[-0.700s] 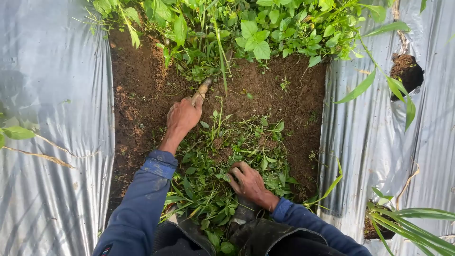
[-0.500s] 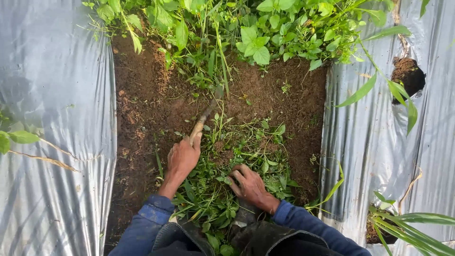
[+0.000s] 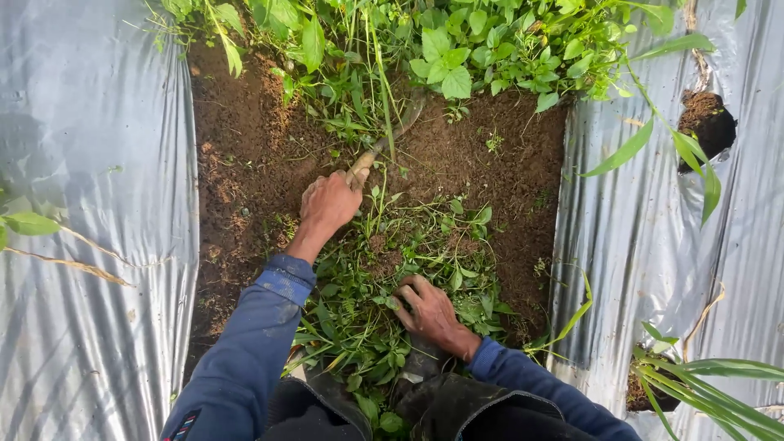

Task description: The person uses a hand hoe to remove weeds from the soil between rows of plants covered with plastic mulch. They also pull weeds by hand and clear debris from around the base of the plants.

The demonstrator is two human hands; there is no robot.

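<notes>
Silver plastic sheeting [image 3: 90,204] flanked a strip of bare brown soil [image 3: 245,163], with standing weeds [image 3: 441,49] along its far edge and a pile of cut weeds [image 3: 384,269] lying near the person. The left hand [image 3: 328,204] was clamped around the wooden handle of a sickle [image 3: 384,139], whose blade reached into the standing weeds' stems. The right hand [image 3: 430,314] pressed on the pile, fingers curled into the greenery; whether it gripped any I could not tell.
</notes>
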